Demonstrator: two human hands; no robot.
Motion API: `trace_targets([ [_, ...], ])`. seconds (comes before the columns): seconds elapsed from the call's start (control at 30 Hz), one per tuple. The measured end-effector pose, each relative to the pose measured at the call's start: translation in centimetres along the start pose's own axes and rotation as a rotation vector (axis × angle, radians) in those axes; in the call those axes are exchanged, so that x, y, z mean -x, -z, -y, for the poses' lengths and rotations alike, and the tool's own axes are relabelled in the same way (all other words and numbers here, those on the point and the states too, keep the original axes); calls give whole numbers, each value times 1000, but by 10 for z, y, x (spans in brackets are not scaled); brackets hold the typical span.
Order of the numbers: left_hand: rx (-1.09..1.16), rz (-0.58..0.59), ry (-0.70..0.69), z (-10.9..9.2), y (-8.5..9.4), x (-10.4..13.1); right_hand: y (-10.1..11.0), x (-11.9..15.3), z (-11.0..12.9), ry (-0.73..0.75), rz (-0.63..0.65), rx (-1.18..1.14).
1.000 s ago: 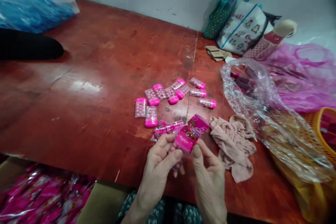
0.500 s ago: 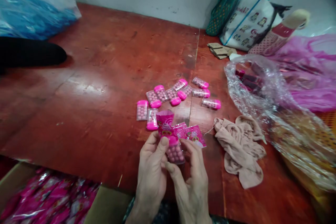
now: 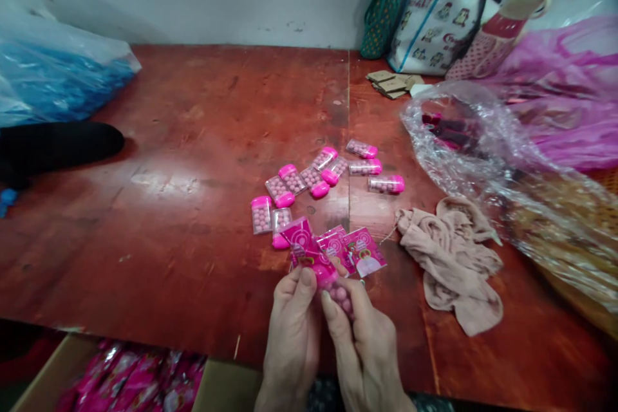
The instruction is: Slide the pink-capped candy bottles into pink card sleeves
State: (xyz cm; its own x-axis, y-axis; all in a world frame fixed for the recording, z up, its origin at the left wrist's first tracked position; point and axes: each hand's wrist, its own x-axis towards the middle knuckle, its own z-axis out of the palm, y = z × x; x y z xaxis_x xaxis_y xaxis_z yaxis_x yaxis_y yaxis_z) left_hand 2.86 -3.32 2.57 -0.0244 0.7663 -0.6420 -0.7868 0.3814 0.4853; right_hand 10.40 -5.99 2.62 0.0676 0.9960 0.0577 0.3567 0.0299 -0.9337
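The bright pink cap (image 3: 324, 274) of a small, flat, clear plastic container (image 3: 338, 294) meets the end of a glossy magenta printed wrapper (image 3: 301, 244); this contact seems to me the relation which matters most. They are both to the left of the crumpled beige cloth (image 3: 449, 264). The container's long axis is slanted: its cap points away from the person and from the cloth, and its bottom points back toward the right palm. The wrapper continues roughly along this same line.

The left hand (image 3: 293, 328) is nearer to the contact, and its thumb and fingers pinch there, on the wrapper. The right hand (image 3: 367, 335), on the cloth's side, grasps the container's body between thumb and forefinger. Whether the cap is inside the wrapper or only behind it, I cannot tell.

Through the container's transparent wall are visible round, pale pink balls (image 3: 342, 300). The wrapper has a light swirl pattern. Similar wrappers (image 3: 367, 254) lie just left of the cloth, and other containers (image 3: 311, 178) lie farther left and beyond it.
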Motion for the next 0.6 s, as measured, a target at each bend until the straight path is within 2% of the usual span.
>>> trace_targets([
  [0.13, -18, -1, 51, 8, 5, 6, 0, 3, 4, -46, -63, -4],
  [0.2, -40, 10, 42, 6, 7, 4, 1, -1, 2, -28, -28, -54],
  [0.3, -132, 95, -9, -2, 6, -2, 3, -9, -3, 16, 39, -96],
  [0.37, -195, 139, -149, -8, 6, -7, 4, -13, -5, 20, 74, -59],
  [0.5, -389, 31, -690, -24, 10, -17, 8, -14, -8, 58, 164, 29],
  [0.57, -513, -14, -848, -33, 14, -20, 10, -13, -9, 101, 188, 71],
  [0.6, -567, -12, -878, -38, 15, -21, 11, -13, -10, 112, 200, 92],
])
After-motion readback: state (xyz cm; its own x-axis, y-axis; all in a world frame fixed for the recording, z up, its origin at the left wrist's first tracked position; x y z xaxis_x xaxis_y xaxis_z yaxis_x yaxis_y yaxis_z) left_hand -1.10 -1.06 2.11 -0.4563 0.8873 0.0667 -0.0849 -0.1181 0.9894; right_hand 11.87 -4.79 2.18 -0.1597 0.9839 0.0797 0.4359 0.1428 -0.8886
